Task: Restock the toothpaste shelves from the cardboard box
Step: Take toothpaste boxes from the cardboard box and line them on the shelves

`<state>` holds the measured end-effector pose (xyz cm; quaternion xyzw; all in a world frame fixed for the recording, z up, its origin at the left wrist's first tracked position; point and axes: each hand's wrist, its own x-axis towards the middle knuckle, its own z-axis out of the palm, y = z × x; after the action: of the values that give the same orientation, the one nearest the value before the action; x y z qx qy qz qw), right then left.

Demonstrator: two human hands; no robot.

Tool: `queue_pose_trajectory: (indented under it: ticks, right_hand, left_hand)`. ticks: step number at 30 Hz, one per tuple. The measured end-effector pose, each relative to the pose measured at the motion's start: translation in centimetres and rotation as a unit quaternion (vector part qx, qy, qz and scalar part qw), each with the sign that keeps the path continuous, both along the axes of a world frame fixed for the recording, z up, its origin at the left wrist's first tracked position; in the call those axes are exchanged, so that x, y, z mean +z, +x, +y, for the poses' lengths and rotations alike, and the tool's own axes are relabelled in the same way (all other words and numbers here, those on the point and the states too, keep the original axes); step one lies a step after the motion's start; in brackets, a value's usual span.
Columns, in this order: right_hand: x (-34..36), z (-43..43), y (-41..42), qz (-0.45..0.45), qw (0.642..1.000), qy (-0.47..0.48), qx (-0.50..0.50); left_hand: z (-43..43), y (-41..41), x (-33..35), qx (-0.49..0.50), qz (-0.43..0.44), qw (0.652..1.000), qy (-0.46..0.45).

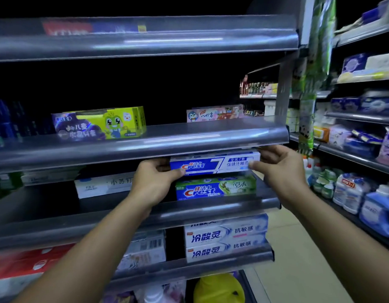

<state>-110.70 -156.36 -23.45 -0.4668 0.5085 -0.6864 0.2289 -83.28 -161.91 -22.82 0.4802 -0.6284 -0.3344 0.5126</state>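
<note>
A dim shop aisle. Grey metal shelving (145, 147) with smooth, rounded, glossy front lips fills most of the frame, and a second rack of soft packets and plastic bottles (351, 154) lines the right edge. At centre, a long blue-and-white cardboard Crest toothpaste carton (213, 164) lies directly above a green-and-blue Crest carton (215, 189). The left hand (154, 180) pinches its left end, and the right hand (281, 169) pinches its right end.

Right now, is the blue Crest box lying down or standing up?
Lying down. The blue Crest box runs sideways, lettering level, the left hand and right hand gripping its ends.
</note>
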Motion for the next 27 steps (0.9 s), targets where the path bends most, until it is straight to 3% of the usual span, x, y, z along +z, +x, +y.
queue_pose_trajectory:
  ticks: [3, 10, 20, 24, 27]
  right_hand:
    - [-1.8, -0.4, -0.1, 0.074, 0.995, 0.061, -0.015]
    - [-2.7, -0.7, -0.5, 0.208, 0.969, 0.113, -0.075]
    - [-1.0, -5.4, 0.0, 0.221, 0.946, 0.192, -0.138]
    - [-0.8, -5.5, 0.3, 0.257, 0.935, 0.207, -0.13]
    - [-0.9, -3.9, 1.1, 0.318, 0.911, 0.19, -0.182]
  left_hand:
    - [-1.0, 0.1, -1.2, 0.038, -0.139, 0.989, 0.021]
    - [-2.1, 0.6, -2.3, 0.055, -0.147, 0.987, 0.032]
    - [-4.0, -1.1, -1.0, 0.095, -0.224, 0.969, 0.043]
    - [-4.1, -1.1, -0.3, 0.094, -0.288, 0.952, 0.046]
    - [-2.5, -0.2, 0.0, 0.107, -0.29, 0.951, -0.005]
